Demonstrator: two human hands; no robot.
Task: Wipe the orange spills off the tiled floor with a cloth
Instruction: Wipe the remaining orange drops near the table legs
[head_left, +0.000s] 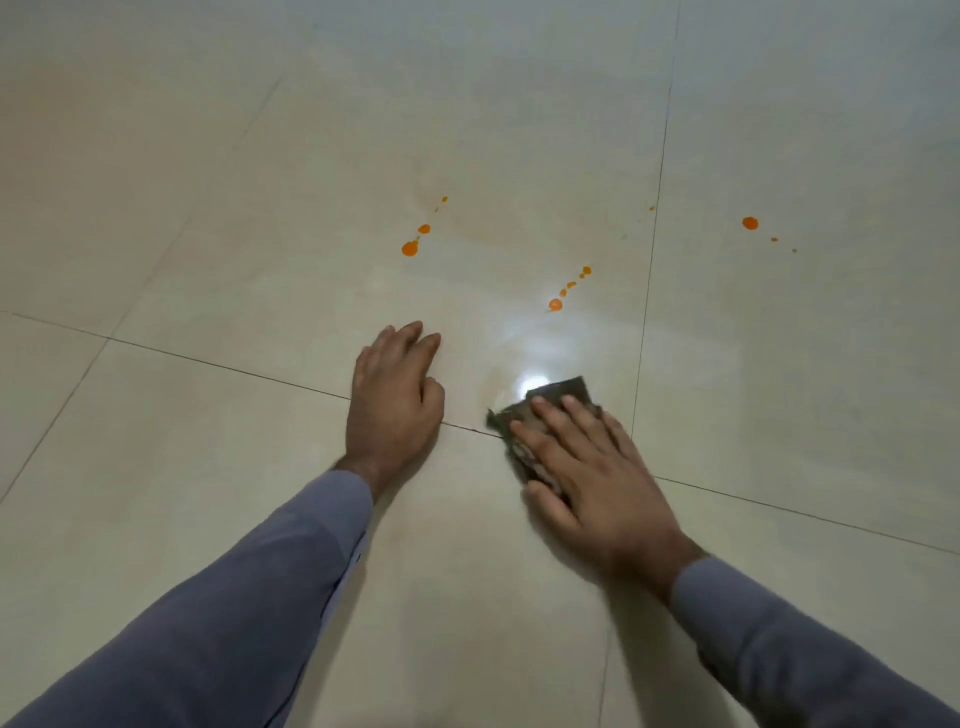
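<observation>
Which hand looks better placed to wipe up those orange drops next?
The right hand. It presses the cloth flat on the floor, and the nearest orange drops lie just ahead of it. The left hand rests bare on the floor, holding nothing.

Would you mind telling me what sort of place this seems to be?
Probably an indoor room, which kind I cannot tell: large glossy beige floor tiles with thin grout lines, and a light's reflection beside the cloth.
</observation>
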